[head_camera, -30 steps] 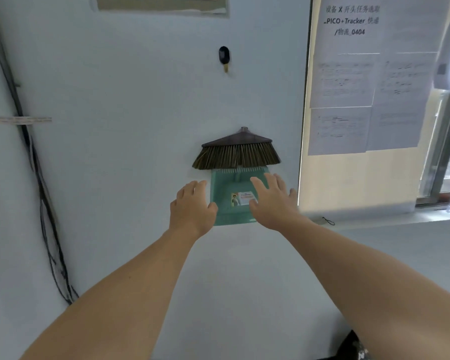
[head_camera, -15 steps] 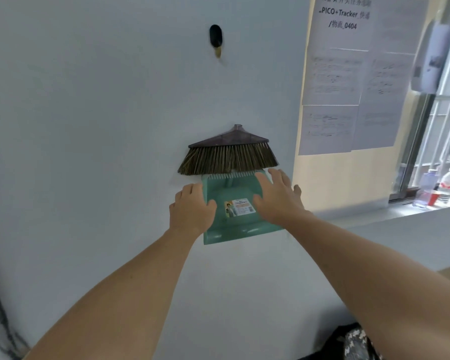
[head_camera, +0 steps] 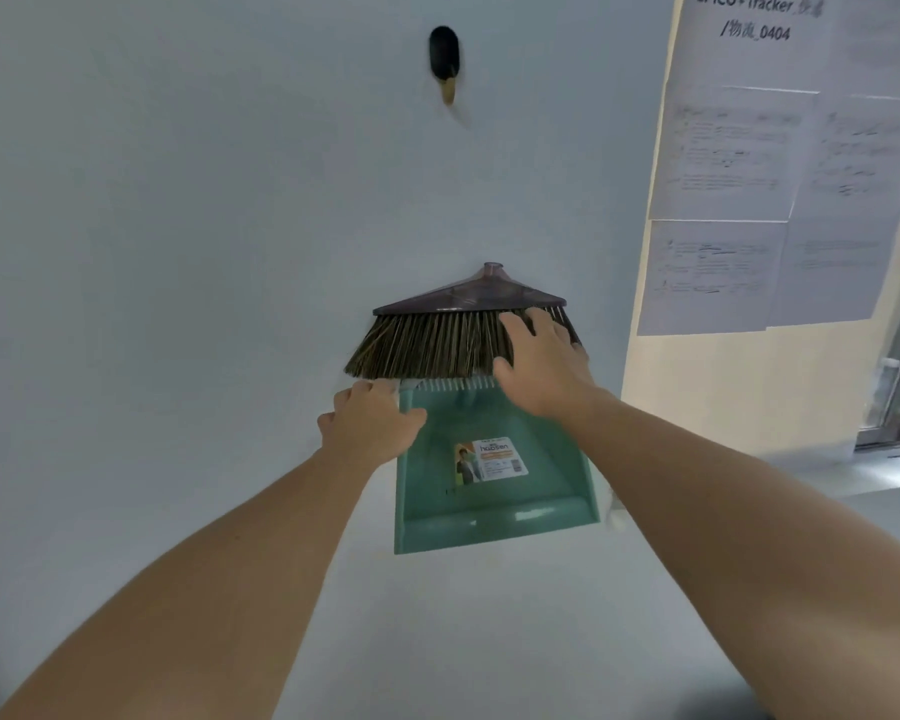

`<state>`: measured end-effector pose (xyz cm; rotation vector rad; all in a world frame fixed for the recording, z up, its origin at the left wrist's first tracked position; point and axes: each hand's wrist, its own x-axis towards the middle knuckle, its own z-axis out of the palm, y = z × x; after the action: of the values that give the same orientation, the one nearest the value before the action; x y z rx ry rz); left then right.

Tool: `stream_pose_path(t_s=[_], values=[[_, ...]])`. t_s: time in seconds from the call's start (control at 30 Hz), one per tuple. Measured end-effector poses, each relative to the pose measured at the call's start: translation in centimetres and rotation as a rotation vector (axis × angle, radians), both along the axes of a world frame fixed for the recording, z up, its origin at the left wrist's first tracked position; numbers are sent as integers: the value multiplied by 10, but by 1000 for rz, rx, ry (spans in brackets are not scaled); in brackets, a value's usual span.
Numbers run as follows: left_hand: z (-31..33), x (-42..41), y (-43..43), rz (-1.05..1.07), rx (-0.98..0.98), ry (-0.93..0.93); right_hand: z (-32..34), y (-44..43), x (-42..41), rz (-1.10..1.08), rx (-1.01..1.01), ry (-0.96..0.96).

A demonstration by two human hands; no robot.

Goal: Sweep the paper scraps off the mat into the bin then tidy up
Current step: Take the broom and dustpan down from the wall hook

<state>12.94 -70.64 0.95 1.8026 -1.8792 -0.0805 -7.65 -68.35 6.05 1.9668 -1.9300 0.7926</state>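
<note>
Two bare hands are up at a white wall (head_camera: 178, 252). The left hand (head_camera: 372, 428) grips the upper left corner of a green dustpan (head_camera: 494, 519): its fingers are bent over the edge and the thumb lies on the front face. The dustpan is flat against the wall and carries a label (head_camera: 492, 459), just right of this thumb. A brown broom head (head_camera: 432, 345) sits directly above the left fingers, with its bristles touching the comb at the dustpan's top. High above it there is a black hook (head_camera: 444, 57). The right hand (head_camera: 544, 366) rests on the right part of the bristles, fingers spread and rather straight, holding nothing. Printed papers (head_camera: 739, 200) hang further right of these fingers.
</note>
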Motion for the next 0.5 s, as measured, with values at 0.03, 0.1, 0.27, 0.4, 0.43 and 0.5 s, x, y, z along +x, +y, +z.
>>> stream_pose_path(t_s=[0.03,0.1,0.27,0.4,0.43,0.5], values=[[1,-2,-6,5,35,11,4,-9,-2,-1,-3,-14],[4,-4,-18,1,93,65,11,-25,-6,10,-27,-46],[5,-7,-37,-67,155,194,26,-58,-9,75,-107,60],[10,-13,-42,-91,182,250,35,-75,-12,66,-145,101],[12,-13,-43,-86,198,267,37,-78,-13,72,-154,102],[15,-12,-46,-98,231,290,40,-85,-15,101,-166,87]])
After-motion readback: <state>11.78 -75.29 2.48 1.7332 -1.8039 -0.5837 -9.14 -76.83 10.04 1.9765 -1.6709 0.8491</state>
